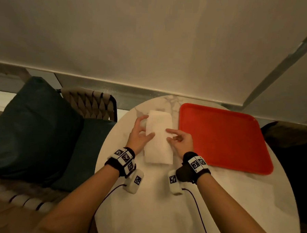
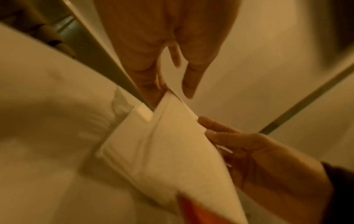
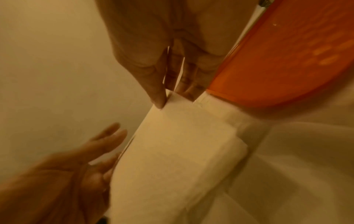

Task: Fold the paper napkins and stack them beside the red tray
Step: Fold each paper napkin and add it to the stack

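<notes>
White marble with grey veins makes up your round tabletop [image 1: 144, 214], set against a pale wall, with a woven chair [image 1: 89, 102] and teal cushions [image 1: 33, 127] off to your left. The folded napkin [image 1: 158, 138] lies flat just left of the red tray [image 1: 222, 137], its long axis running away from you. Your left hand [image 1: 139, 133] touches its left edge with fingers loosely spread; your right hand [image 1: 180, 141] pinches its right edge between thumb and forefinger.
</notes>
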The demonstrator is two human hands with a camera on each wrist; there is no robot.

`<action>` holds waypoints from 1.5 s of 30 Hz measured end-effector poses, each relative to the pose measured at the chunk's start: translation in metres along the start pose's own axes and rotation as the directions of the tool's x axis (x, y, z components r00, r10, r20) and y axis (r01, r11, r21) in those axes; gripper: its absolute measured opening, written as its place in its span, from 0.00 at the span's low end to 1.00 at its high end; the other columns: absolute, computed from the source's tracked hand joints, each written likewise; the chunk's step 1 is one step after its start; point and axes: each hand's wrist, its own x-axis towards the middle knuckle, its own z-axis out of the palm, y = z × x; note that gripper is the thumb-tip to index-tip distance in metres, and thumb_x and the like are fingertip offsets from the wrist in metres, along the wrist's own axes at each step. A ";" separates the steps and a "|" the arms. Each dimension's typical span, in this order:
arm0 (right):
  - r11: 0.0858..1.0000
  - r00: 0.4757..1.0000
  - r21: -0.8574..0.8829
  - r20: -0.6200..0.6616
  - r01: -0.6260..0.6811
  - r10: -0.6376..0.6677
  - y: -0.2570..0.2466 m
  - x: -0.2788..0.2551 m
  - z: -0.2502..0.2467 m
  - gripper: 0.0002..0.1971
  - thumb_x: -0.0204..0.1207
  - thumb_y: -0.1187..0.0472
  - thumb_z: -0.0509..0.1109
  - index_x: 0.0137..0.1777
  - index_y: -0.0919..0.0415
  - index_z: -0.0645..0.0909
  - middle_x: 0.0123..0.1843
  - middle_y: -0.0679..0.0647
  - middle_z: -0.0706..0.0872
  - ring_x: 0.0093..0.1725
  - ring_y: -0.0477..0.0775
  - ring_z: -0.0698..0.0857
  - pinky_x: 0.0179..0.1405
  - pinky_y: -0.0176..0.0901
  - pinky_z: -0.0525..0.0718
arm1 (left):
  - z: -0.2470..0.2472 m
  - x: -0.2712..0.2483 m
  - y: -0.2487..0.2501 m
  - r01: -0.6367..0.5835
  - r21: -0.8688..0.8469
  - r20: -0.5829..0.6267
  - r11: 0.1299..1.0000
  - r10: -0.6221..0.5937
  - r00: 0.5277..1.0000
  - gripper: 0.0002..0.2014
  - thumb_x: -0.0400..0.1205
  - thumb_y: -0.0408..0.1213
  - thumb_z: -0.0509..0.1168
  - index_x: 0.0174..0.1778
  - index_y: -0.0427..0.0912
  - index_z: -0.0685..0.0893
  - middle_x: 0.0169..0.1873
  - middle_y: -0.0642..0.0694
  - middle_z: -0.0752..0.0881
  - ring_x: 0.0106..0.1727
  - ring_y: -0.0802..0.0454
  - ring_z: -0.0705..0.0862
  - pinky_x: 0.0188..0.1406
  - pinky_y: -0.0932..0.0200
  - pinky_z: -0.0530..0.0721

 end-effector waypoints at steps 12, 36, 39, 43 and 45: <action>0.920 0.995 -0.390 0.066 -0.037 0.068 0.027 0.077 0.022 0.27 0.71 0.73 0.72 0.71 0.58 0.79 0.61 0.55 0.78 0.41 0.49 0.79 0.42 0.27 0.76 | 0.002 0.080 -0.030 -0.115 0.604 0.059 0.788 0.100 0.993 0.28 0.71 0.30 0.78 0.68 0.36 0.81 0.64 0.41 0.79 0.55 0.38 0.82 0.46 0.73 0.73; 0.832 0.957 -0.550 0.274 0.073 0.097 0.036 -0.097 -0.008 0.21 0.70 0.60 0.77 0.63 0.54 0.80 0.59 0.52 0.74 0.42 0.50 0.79 0.53 0.45 0.82 | -0.022 -0.122 -0.067 -0.111 0.878 0.189 0.465 -0.125 0.974 0.24 0.76 0.50 0.72 0.67 0.47 0.79 0.61 0.48 0.78 0.64 0.48 0.74 0.65 0.51 0.75; 0.800 0.949 -0.600 0.261 0.015 0.178 0.050 -0.129 -0.008 0.21 0.68 0.55 0.79 0.60 0.52 0.79 0.54 0.50 0.78 0.48 0.50 0.79 0.51 0.43 0.80 | -0.017 -0.144 -0.080 -0.081 0.937 0.148 0.339 -0.175 0.973 0.41 0.69 0.62 0.73 0.77 0.50 0.69 0.68 0.48 0.70 0.69 0.47 0.68 0.67 0.48 0.71; 0.812 0.933 -0.569 0.207 -0.130 0.295 0.071 -0.161 -0.003 0.27 0.60 0.49 0.83 0.56 0.49 0.75 0.46 0.48 0.78 0.44 0.49 0.79 0.43 0.41 0.75 | -0.013 -0.153 -0.090 -0.067 0.964 0.107 0.259 -0.141 0.984 0.44 0.62 0.61 0.78 0.72 0.52 0.68 0.66 0.48 0.69 0.67 0.47 0.67 0.64 0.49 0.70; 0.838 0.933 -0.525 0.208 -0.148 0.295 0.080 -0.170 0.000 0.32 0.58 0.50 0.84 0.60 0.51 0.73 0.49 0.48 0.76 0.46 0.48 0.77 0.45 0.39 0.74 | -0.012 -0.151 -0.089 -0.060 0.969 0.094 0.238 -0.134 0.986 0.41 0.61 0.61 0.79 0.66 0.52 0.71 0.63 0.49 0.70 0.64 0.47 0.68 0.62 0.50 0.69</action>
